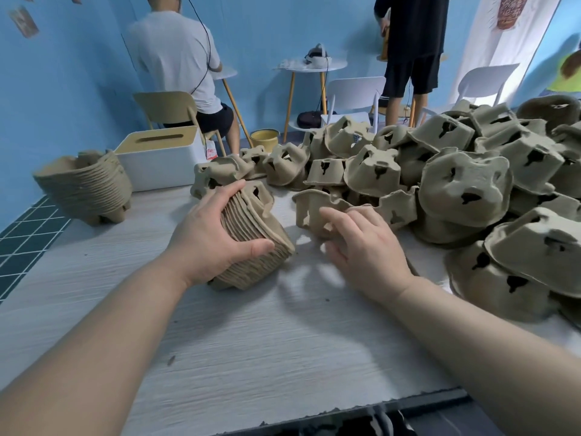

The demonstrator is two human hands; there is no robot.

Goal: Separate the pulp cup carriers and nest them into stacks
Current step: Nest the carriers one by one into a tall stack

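My left hand (pixel 207 237) grips a nested stack of brown pulp cup carriers (pixel 254 243) lying on its side on the white table (pixel 251 341). My right hand (pixel 361 247) hovers just right of it with fingers relaxed, its fingertips reaching a loose carrier (pixel 314 204) at the edge of the pile; it holds nothing. A big heap of loose carriers (pixel 456 184) covers the right and far side of the table. A finished nested stack (pixel 86 185) stands at the far left edge.
A white tissue box with a tan lid (pixel 157 155) sits behind the left stack. Beyond the table are two people (pixel 179 64), chairs, small round tables and a yellow bucket (pixel 264 138). The table's near edge runs along the bottom.
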